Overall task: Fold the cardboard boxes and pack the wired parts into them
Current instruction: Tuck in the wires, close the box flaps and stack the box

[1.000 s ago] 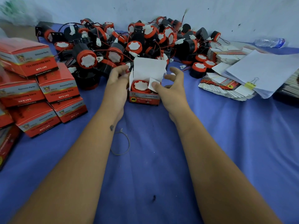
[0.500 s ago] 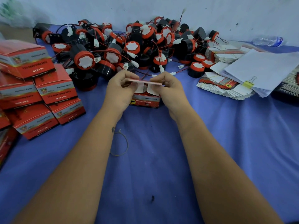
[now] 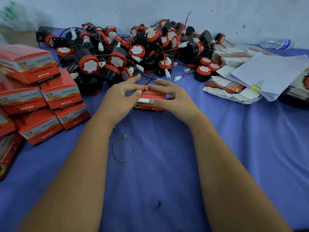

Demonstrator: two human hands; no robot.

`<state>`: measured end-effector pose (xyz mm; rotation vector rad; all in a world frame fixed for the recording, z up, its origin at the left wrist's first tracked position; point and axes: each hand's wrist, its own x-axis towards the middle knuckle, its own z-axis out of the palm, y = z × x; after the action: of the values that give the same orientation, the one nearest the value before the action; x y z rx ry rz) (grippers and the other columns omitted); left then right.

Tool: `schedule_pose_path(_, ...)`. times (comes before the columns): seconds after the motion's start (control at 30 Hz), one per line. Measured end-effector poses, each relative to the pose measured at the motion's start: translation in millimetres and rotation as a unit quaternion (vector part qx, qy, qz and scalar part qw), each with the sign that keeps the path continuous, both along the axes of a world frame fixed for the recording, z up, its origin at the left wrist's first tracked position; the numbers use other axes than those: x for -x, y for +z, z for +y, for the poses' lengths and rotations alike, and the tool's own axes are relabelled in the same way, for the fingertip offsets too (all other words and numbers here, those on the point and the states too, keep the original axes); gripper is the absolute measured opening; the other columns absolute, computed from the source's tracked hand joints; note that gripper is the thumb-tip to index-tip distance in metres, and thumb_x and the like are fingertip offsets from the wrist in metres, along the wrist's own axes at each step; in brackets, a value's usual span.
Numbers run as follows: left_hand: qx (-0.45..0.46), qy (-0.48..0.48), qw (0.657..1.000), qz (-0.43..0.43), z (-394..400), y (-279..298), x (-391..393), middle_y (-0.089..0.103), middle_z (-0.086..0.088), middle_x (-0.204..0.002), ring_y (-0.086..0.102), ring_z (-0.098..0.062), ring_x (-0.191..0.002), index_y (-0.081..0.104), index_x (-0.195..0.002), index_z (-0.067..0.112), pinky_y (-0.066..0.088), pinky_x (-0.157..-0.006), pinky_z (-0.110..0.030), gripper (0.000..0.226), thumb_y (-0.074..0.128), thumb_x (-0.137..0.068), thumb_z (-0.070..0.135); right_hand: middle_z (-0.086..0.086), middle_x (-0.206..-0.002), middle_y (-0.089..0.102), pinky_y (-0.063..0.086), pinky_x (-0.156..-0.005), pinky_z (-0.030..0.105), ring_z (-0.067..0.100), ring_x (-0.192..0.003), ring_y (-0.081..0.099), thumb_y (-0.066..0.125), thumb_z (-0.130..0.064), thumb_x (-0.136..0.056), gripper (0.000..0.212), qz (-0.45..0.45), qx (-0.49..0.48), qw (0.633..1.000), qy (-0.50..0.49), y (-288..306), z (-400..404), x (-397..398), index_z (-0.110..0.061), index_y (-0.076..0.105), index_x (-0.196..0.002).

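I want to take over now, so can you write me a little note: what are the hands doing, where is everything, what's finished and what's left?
Left hand and right hand: both pinch the lid of the small red box on the blue cloth, pressing it down; a white strip of flap shows at the front edge.
Loose wired parts lie heaped behind the box.
Finished boxes are stacked at the left.
Flat unfolded boxes sit at the right, beside clipped papers.
Done: this box is folded and nearly shut.
Left: tuck the lid in, stack it, fold the next box, pack the remaining parts.
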<state>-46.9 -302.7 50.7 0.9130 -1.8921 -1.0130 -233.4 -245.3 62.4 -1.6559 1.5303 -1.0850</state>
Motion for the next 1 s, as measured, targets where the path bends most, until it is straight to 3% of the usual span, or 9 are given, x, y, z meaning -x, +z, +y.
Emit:
schedule_pose_path(0.1, -0.016, -0.019, 1.000, -0.004, -2, -2, -3, 0.053, 0.019, -0.140, 0.046, 0.001, -0.130, 0.065, -0.120, 0.032, 0.047, -0.082, -0.005, 0.028, 0.060, -0.098, 0.016, -0.015, -0.129, 0.046, 0.045, -0.103, 0.025, -0.017, -0.116, 0.042, 0.077, -0.024, -0.083, 0.050, 0.028, 0.030, 0.999, 0.014, -4, 0, -1, -0.024, 0.061, -0.131)
schedule_pose_path(0.17, -0.028, -0.047, 0.999, 0.001, -3, -3, -6, 0.054, 0.017, -0.140, 0.048, -0.001, -0.130, 0.064, -0.123, 0.032, 0.049, -0.084, -0.008, 0.034, 0.068, -0.093, 0.017, -0.017, -0.125, 0.048, 0.046, -0.102, 0.027, -0.023, -0.111, 0.042, 0.076, -0.024, -0.084, 0.049, 0.047, 0.049, 0.998, 0.002, -5, -1, -2, -0.024, 0.061, -0.131)
schedule_pose_path(0.3, -0.004, -0.046, 0.999, 0.008, -4, -3, -5, 0.056, 0.013, -0.137, 0.048, -0.004, -0.132, 0.062, -0.119, 0.035, 0.048, -0.094, -0.013, 0.035, 0.069, -0.091, 0.015, -0.012, -0.134, 0.055, 0.043, -0.106, 0.026, -0.018, -0.119, 0.040, 0.074, -0.034, -0.085, 0.046, 0.074, 0.074, 0.994, -0.030, -10, -4, -3, -0.030, 0.063, -0.129)
schedule_pose_path(0.43, 0.003, -0.038, 0.999, 0.018, -2, -2, -2, 0.057, 0.016, -0.133, 0.050, 0.000, -0.129, 0.063, -0.115, 0.037, 0.046, -0.102, -0.019, 0.028, 0.064, -0.094, 0.019, -0.010, -0.138, 0.057, 0.033, -0.101, 0.005, -0.015, -0.125, 0.037, 0.069, -0.037, -0.088, 0.040, 0.090, 0.097, 0.990, -0.040, -9, -5, -3, -0.032, 0.064, -0.128)
schedule_pose_path(0.6, 0.015, -0.019, 0.998, 0.054, 2, 0, 2, 0.064, 0.009, -0.127, 0.061, 0.008, -0.108, 0.066, -0.116, 0.028, 0.051, -0.084, -0.012, 0.022, 0.059, -0.098, 0.017, -0.013, -0.126, 0.064, 0.046, -0.092, 0.012, -0.003, -0.113, 0.055, 0.060, -0.038, -0.096, 0.032, 0.056, 0.091, 0.993, -0.056, -7, -3, -6, -0.029, 0.065, -0.126)
schedule_pose_path(0.73, -0.022, -0.053, 0.996, 0.061, 2, 0, 0, 0.059, 0.009, -0.133, 0.051, 0.006, -0.125, 0.064, -0.123, 0.025, 0.047, -0.095, -0.012, 0.031, 0.060, -0.096, 0.010, -0.006, -0.133, 0.059, 0.043, -0.105, 0.027, 0.006, -0.124, 0.051, 0.059, -0.030, -0.097, 0.031, 0.037, 0.068, 0.997, -0.027, -5, -2, -7, -0.024, 0.065, -0.127)
schedule_pose_path(0.83, -0.052, -0.074, 0.994, 0.061, 2, 1, -3, 0.056, 0.010, -0.138, 0.047, 0.006, -0.130, 0.068, -0.116, 0.030, 0.045, -0.097, -0.011, 0.031, 0.061, -0.095, 0.008, -0.005, -0.140, 0.050, 0.037, -0.104, 0.016, -0.001, -0.126, 0.042, 0.055, -0.025, -0.099, 0.031, 0.021, 0.031, 0.999, 0.005, -2, 0, -8, -0.025, 0.063, -0.129)
schedule_pose_path(1.0, -0.079, -0.043, 0.993, 0.080, 2, 1, -1, 0.060, 0.016, -0.135, 0.054, 0.008, -0.120, 0.075, -0.102, 0.035, 0.048, -0.086, -0.008, 0.016, 0.061, -0.095, 0.030, -0.017, -0.139, 0.045, 0.036, -0.101, 0.012, -0.005, -0.127, 0.041, 0.040, -0.027, -0.104, 0.032, -0.085, -0.039, 0.995, 0.025, 4, 4, -4, -0.038, 0.063, -0.123)
